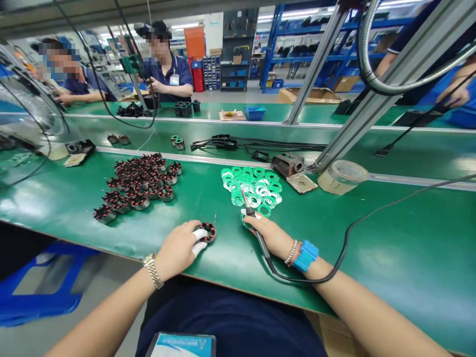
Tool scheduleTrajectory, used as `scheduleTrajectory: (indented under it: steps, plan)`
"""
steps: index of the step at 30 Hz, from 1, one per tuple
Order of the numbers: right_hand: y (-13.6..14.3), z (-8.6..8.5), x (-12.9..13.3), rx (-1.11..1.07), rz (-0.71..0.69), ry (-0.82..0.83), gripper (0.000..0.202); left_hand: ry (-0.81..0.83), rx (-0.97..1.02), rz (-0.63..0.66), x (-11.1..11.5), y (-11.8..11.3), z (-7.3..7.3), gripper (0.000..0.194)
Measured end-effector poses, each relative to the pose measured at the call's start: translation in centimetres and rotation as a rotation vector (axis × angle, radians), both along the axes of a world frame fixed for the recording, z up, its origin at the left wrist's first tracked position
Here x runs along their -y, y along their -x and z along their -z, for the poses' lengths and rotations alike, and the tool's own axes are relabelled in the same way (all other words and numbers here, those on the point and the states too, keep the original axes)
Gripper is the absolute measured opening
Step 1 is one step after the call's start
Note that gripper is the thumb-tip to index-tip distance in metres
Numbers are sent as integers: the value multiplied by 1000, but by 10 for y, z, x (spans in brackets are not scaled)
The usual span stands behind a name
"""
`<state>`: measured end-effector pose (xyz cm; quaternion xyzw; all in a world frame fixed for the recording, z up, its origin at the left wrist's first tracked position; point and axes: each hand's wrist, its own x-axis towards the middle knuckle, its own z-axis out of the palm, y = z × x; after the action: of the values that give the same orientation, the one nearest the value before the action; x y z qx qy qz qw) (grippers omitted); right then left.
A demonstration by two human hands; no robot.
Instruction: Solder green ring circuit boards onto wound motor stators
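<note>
My left hand (182, 248), white covers on two fingertips, is closed around a motor stator (208, 232) with copper windings, resting on the bench. A thin wire stands up from it. A soldering iron (262, 243) lies in my right hand (271, 233), its tip pointing away over a pile of green ring-shaped circuit boards (255, 186). Beneath the fingertips of that hand shows the edge of one green board (244, 221); whether they pinch it is hidden. Many more stators (139, 181) are grouped to the left of my left hand.
Behind the boards stand a soldering iron holder (288, 163), a sponge tray (302, 183) and a round tub (342, 177). The iron's cable (347, 238) crosses the right side. Black cables (260, 144) lie beyond the rail. A metal post (372, 99) slants overhead. Co-workers (169, 69) sit opposite.
</note>
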<state>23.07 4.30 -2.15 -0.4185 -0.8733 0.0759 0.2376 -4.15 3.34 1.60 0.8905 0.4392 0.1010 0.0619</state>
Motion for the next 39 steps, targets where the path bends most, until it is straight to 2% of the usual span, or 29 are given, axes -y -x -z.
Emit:
scheduleTrajectory:
  steps: [1, 3, 5, 7, 9, 12, 15, 18, 21, 23, 25, 29, 32, 36, 39]
  plan:
    - [0, 1, 1, 9, -7, -10, 31, 39, 62, -2, 9, -5, 2, 22]
    - [0, 2, 5, 33, -23, -33, 31, 143, 184, -20, 23, -8, 2, 39]
    - [-2, 2, 9, 58, -34, -55, 32, 286, 306, -33, 32, -2, 1, 57]
    - [-5, 0, 15, 76, -33, -80, 32, 376, 384, -54, 34, 13, 2, 59]
    - [-6, -2, 22, 85, -34, -105, 32, 312, 355, -80, 29, 28, 5, 53]
    - [-3, -5, 36, 84, -63, -132, 31, 124, 145, -33, 15, 37, 13, 59]
    - [7, -5, 52, 60, -71, -121, 24, 133, 26, 117, -1, 22, 18, 70]
    - [16, -4, 64, -21, -19, -45, 19, 221, 50, 258, -17, -3, 16, 77]
    - [20, -1, 70, -126, 41, 6, 23, 333, 130, 394, -26, -18, 12, 71]
    - [21, 1, 72, -168, 72, 0, 24, 393, 205, 416, -23, -21, 11, 60]
    - [22, 1, 75, -190, 100, -15, 24, 415, 295, 321, -13, -21, 11, 53]
    - [29, -6, 82, -272, 162, -12, 24, 390, 480, 4, 17, -23, 14, 51]
    - [35, -15, 88, -366, 181, 20, 21, 372, 573, -148, 34, -29, 13, 50]
    - [42, -21, 88, -448, 185, 51, 16, 313, 638, -209, 45, -36, 10, 48]
    - [45, -22, 86, -494, 204, 82, 18, 346, 713, -210, 49, -38, 13, 47]
